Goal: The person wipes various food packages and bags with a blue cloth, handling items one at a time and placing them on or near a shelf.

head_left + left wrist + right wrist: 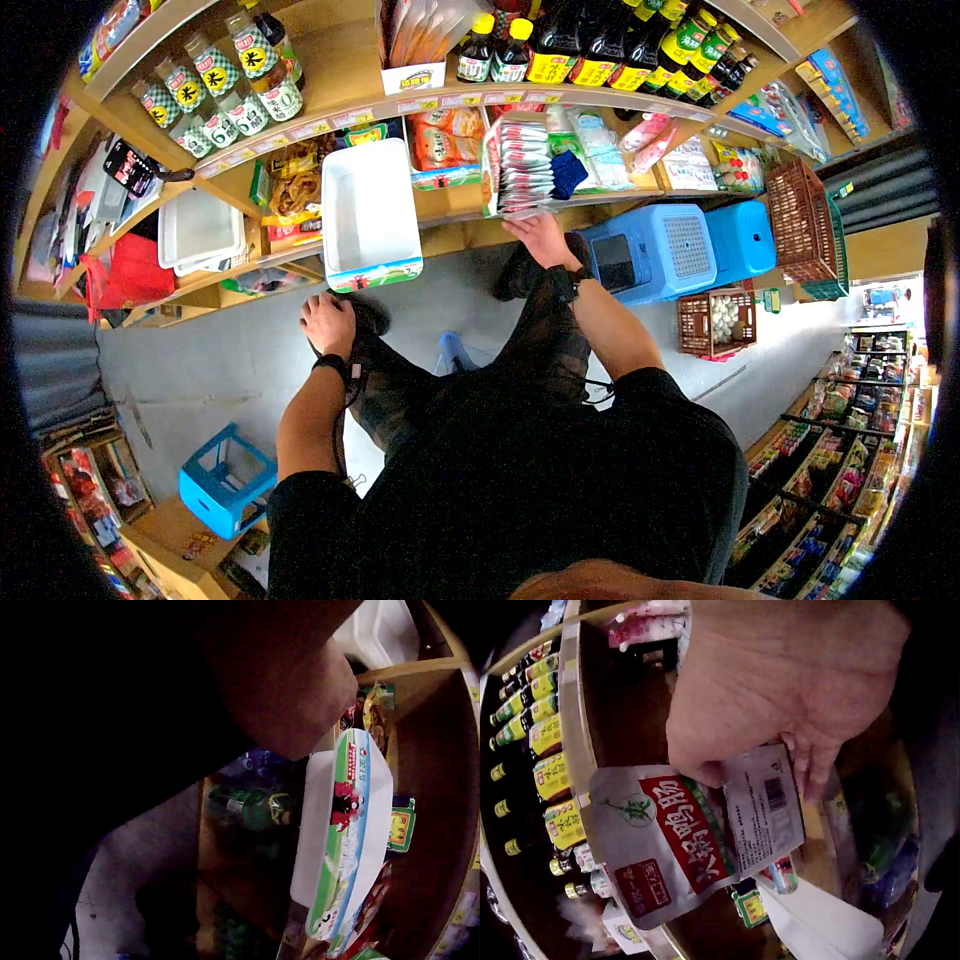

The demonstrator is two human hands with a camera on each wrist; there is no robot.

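My right hand [540, 240] is at the near end of a row of silver food pouches [525, 165] standing in a carton on the shelf. In the right wrist view, its thumb is tucked between a silver pouch [660, 840] with a red label and a panel [769, 802] with a barcode, fingers curled behind. My left hand [328, 325] rests on the left knee, holding nothing. Just beyond it, a white tray-like box [372, 200] with a printed green and blue end sticks out over the shelf edge; the left wrist view shows that printed end [349, 832] close up.
Sauce bottles [600, 55] and clear bottles [215, 75] fill the upper shelf. Red packs [447, 140] lie between the white box and the pouches. Blue plastic stools [655, 255], a brown crate [716, 322] and another blue stool [228, 482] stand on the floor.
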